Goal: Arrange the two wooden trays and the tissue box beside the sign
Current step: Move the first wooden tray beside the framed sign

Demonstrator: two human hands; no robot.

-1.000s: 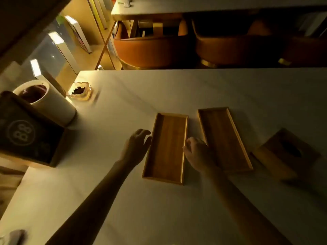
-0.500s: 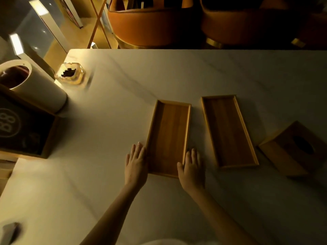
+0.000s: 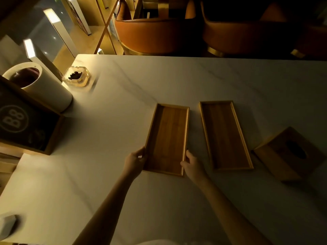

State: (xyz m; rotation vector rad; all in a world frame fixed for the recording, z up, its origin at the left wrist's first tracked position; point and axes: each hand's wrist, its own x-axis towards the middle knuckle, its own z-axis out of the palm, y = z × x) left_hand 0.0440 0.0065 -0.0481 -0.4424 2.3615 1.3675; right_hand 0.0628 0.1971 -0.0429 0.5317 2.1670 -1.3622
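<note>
A dim, warm-lit room holds a pale marble-patterned table (image 3: 177, 82) with orange upholstered chairs (image 3: 152, 30) drawn up along its far edge. Two shallow rectangular wooden trays lie flat near the middle of the table, each with its long axis running away from the person toward the chairs. The left wooden tray (image 3: 167, 138) leans slightly to the right at its far end; the right wooden tray (image 3: 225, 133) leans slightly to the left, so the two stand closer at the far ends, apart with bare table between them. To the right of both, a square wooden tissue box (image 3: 290, 152) sits turned at an angle, its dark oval opening facing up. At the table's left edge stands a dark wooden-framed sign marked "B8" (image 3: 23, 124), with a white cylindrical container (image 3: 44, 85) just behind it and a clear glass ashtray (image 3: 76, 76) beyond.

The left hand (image 3: 134, 161) curls its fingers around the near left rim of the left wooden tray. The right hand (image 3: 192, 164) grips the near right rim likewise, thumb up against the edge. Both hands pinch that tray between them.
</note>
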